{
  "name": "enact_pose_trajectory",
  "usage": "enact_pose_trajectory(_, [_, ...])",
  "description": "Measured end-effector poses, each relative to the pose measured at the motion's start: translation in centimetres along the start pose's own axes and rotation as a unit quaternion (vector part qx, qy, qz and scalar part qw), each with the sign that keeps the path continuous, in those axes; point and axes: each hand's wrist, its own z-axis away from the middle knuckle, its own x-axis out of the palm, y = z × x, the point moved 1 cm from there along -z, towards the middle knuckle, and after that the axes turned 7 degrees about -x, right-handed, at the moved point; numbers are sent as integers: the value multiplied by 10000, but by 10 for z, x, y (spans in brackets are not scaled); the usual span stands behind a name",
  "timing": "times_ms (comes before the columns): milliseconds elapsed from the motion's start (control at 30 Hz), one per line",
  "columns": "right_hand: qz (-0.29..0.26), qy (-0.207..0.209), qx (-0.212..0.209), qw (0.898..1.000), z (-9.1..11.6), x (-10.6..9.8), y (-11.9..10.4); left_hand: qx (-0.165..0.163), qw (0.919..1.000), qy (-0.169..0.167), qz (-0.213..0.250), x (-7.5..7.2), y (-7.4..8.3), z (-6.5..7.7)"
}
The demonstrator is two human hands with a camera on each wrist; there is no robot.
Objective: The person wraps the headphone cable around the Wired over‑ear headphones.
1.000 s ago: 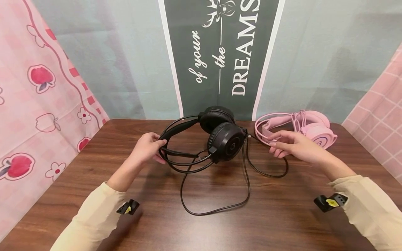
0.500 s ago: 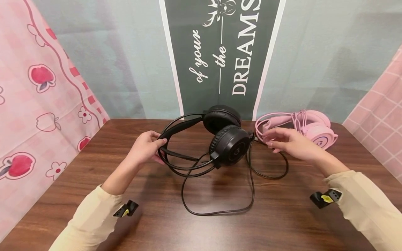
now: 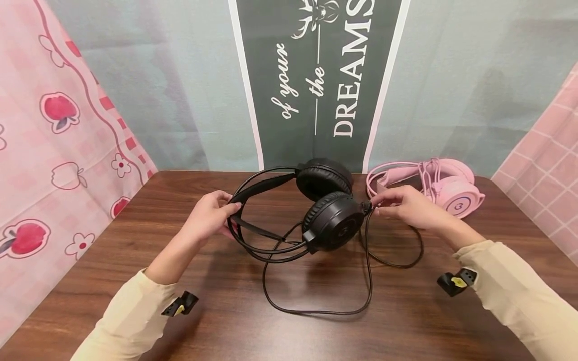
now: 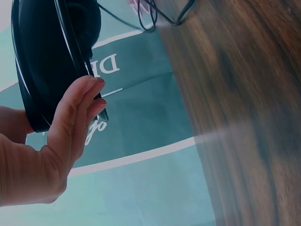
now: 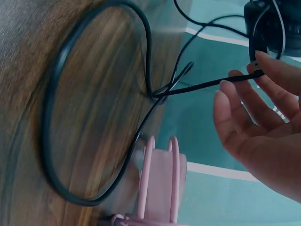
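Observation:
Black over-ear headphones [image 3: 336, 220] are held up off the wooden table, tilted, with the ear cups toward the right. My left hand [image 3: 212, 213] grips the headband at its top, thumb on the near side; in the left wrist view the fingers [image 4: 75, 113] lie along the band. Beside the near ear cup, my right hand [image 3: 408, 208] pinches the headphones' black cable [image 5: 202, 86] between thumb and finger. A small silvery piece [image 5: 256, 67] shows at that pinch. From there the cable drops in loops onto the table.
Pink headphones [image 3: 458, 198] with a bundled cord lie at the back right, just behind my right hand. The brown wooden table [image 3: 217, 321] ends at a grey-green cloth backdrop [image 3: 198, 100]. Pink patterned cloth [image 3: 67, 150] hangs at the left.
My right hand has moved left and now pinches the cable by the ear cup. The black headphones' ear cups have shifted right and toward me, while my left hand keeps its grip.

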Motion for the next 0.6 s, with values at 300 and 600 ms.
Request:
enact_pose_trajectory(300, [-190,351,395,9984,2,-10,8,95,9998,-168,-21,-10,-6,1])
enact_pose_trajectory(600, [413,753,239,9960,-3,-18,8,112,9984,-257,-483,-4,-7,-1])
